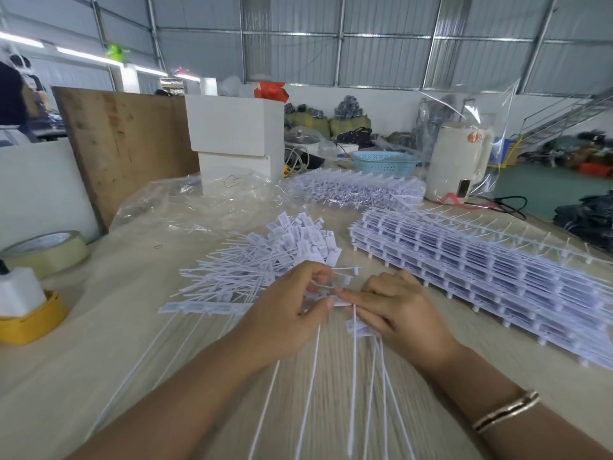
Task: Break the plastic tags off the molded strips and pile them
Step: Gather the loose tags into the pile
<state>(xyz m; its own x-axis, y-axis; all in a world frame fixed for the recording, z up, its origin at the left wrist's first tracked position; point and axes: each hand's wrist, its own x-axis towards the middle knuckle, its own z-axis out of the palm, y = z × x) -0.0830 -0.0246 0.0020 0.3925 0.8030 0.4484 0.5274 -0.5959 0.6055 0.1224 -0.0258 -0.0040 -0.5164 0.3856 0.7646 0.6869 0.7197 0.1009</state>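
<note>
Working one molded strip (205, 307) at mid-bench, head view only. Long axis runs left-right, parallel to near edge; tails trail toward near edge. Left hand (292, 313) curled on strip's right end, thumb and fingers pinching tags. Right hand (394, 310) touching it, index pressing a tag (360, 327), other fingers curled round thin tails. Loose tag pile (285, 254) just beyond left hand, so left is nearer for the drop. Unbroken strip stack (497, 280) along right edge.
</note>
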